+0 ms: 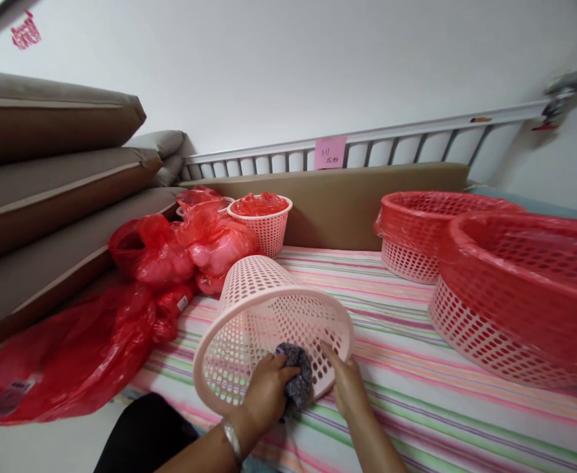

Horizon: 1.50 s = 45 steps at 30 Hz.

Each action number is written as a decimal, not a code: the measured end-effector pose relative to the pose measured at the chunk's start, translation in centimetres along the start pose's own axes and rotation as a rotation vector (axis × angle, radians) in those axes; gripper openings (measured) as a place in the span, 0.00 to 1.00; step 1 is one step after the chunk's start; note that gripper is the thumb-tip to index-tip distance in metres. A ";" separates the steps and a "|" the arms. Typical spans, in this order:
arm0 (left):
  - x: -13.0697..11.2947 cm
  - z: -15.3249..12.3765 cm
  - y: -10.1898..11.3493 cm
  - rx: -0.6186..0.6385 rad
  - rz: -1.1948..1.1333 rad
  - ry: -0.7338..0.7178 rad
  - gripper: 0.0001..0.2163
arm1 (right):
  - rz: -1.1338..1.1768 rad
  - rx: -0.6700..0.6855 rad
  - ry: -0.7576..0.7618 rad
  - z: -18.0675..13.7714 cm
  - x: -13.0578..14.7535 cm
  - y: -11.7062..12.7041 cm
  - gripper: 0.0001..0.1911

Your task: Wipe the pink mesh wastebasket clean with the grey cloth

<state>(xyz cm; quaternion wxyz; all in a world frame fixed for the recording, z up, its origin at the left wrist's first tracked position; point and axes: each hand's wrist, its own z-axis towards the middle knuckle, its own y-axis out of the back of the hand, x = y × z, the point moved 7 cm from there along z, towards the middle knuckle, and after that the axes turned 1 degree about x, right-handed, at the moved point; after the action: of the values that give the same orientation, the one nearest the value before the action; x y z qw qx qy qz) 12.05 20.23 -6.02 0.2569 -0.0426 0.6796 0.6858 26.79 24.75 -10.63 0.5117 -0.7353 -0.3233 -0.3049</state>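
A pale pink perforated plastic basket point(269, 295) lies tipped on its side on the striped sheet point(377, 315), its mouth turned toward me. My left hand point(266, 387), with a silver bracelet at the wrist, is closed around a crumpled dark grey cloth point(298, 378) at the basket's opening. The cloth hides part of the lower rim. My right hand point(342, 378) grips the basket's rim on the right, its thumb or a finger reaching inside against the holed wall.
Red plastic bags point(165, 256), some filled, are heaped on the left beside stacked cushions point(46, 177). A smaller bag-lined basket point(271, 230) stands behind. Two larger baskets lined with red bags point(416, 256) stand on the right. A radiator point(367, 154) with a pink note point(330, 152) runs along the wall.
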 end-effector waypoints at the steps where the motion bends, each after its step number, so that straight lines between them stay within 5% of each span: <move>1: -0.1 -0.1 0.0 0.017 0.014 -0.012 0.25 | -0.006 -0.008 0.012 0.1 0.5 0.1 0.31; 6: 0.6 2.0 0.4 0.016 0.115 0.083 0.20 | -0.016 0.033 0.007 0.2 0.5 0.2 0.31; 12: 5.4 9.3 2.2 -0.129 0.207 0.361 0.20 | -0.056 0.036 -0.033 -0.3 -1.3 0.5 0.28; 19: 8.4 13.8 2.6 -0.084 0.221 0.350 0.14 | 0.040 -0.006 -0.044 0.0 -1.6 0.3 0.32; 23: 6.2 11.5 2.1 -0.064 0.174 0.294 0.15 | 0.067 -0.025 -0.051 0.0 -1.8 0.3 0.34; 28: -0.1 3.7 0.1 0.014 0.075 0.086 0.23 | 0.056 -0.055 -0.024 0.1 -2.0 0.7 0.34; 32: -2.3 -0.7 -1.0 0.068 -0.025 -0.016 0.28 | 0.021 -0.070 0.040 0.0 -1.9 0.8 0.31; 45: -0.8 0.6 0.0 0.045 -0.071 0.011 0.27 | 0.030 0.005 0.028 0.0 0.0 0.2 0.37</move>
<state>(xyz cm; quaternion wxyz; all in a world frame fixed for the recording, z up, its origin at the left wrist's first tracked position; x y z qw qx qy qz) 12.88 20.54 -5.63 0.2785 -0.0647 0.6945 0.6603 26.96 24.73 -10.70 0.5225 -0.7345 -0.3058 -0.3066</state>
